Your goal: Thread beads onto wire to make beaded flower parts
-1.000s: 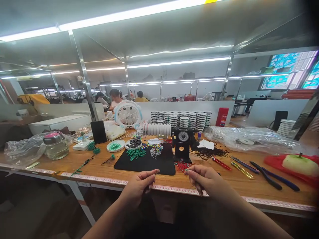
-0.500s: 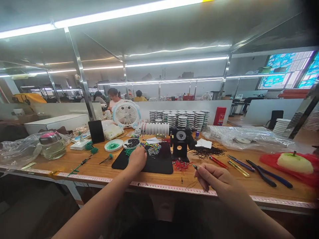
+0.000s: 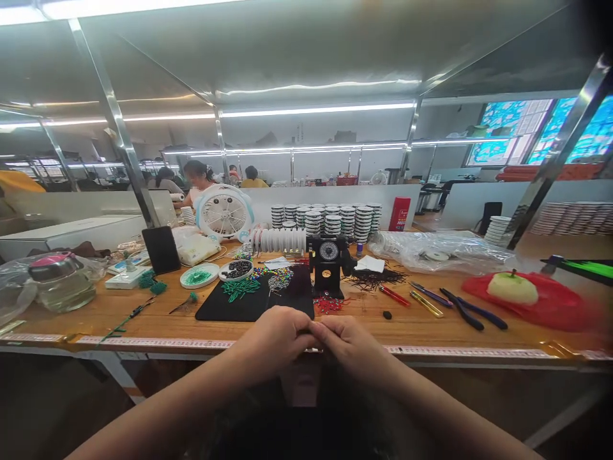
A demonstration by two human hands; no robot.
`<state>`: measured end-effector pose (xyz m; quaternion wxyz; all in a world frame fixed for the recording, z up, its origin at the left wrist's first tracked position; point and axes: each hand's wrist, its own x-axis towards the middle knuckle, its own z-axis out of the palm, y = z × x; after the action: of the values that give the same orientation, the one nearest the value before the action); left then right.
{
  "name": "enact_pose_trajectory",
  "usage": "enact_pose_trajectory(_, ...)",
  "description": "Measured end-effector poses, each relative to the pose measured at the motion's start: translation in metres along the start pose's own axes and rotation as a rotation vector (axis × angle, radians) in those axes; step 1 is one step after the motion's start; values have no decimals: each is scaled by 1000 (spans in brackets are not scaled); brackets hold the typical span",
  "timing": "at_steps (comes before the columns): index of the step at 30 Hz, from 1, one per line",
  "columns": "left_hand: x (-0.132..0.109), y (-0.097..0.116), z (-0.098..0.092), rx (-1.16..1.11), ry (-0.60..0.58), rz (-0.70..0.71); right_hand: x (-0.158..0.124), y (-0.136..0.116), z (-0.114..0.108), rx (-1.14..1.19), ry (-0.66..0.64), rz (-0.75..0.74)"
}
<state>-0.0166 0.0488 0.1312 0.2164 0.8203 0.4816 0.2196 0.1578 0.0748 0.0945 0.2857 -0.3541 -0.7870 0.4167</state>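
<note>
My left hand (image 3: 282,333) and my right hand (image 3: 348,342) meet at the table's front edge, fingertips pressed together. Both are closed in a pinch, and whatever lies between the fingertips is hidden. Just beyond them is a black mat (image 3: 225,311) bearing a heap of green tube-shaped pieces (image 3: 239,289) and a spread of multicoloured and silvery beads (image 3: 280,279). Behind the mat stand a white dish of dark beads (image 3: 236,269) and a white dish of green beads (image 3: 198,276). Small red strands (image 3: 329,303) lie past my right hand.
A black stand with a dial (image 3: 328,255) rises behind the mat. Pliers (image 3: 472,308), a red pen-like tool (image 3: 394,296) and a small black lump (image 3: 387,315) lie to the right. A glass jar (image 3: 62,284) stands left; stacked spools (image 3: 332,220) line the back.
My left hand has left the green pieces on the mat and come toward me. My right hand, which held a small green-and-black piece, has moved left to meet it. The view has turned right.
</note>
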Motion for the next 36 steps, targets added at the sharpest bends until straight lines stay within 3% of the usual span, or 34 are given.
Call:
enact_pose_trajectory(2,-3,-2,0,21,1,-8,-1,-1,-6,-62,27,36)
enact_pose_trajectory(6,-4,-20,-6,-130,-50,-63,-7,4,-27,-49,-52,60)
enact_pose_trajectory(9,-2,-30,-6,-349,-116,-104,-7,11,-32,258,45,4)
enact_pose_trajectory(13,0,-33,-2,-605,-272,-143,1,20,-16,713,137,-28)
enact_pose_trajectory(15,0,-34,2,-805,-328,-169,5,22,-5,626,205,-37)
enact_pose_trajectory(18,-2,-38,7,-1084,-342,-179,10,27,10,186,280,-98)
enact_pose_trajectory(20,-3,-42,9,-1086,-333,-193,12,32,18,17,221,-137)
enact_pose_trajectory(23,-6,-48,11,-883,-329,-220,18,44,23,118,121,-77)
enact_pose_trajectory(28,-15,-54,12,-833,-292,-304,25,58,22,443,158,62)
enact_pose_trajectory(36,-23,-53,14,-942,-301,-222,25,55,20,736,257,154)
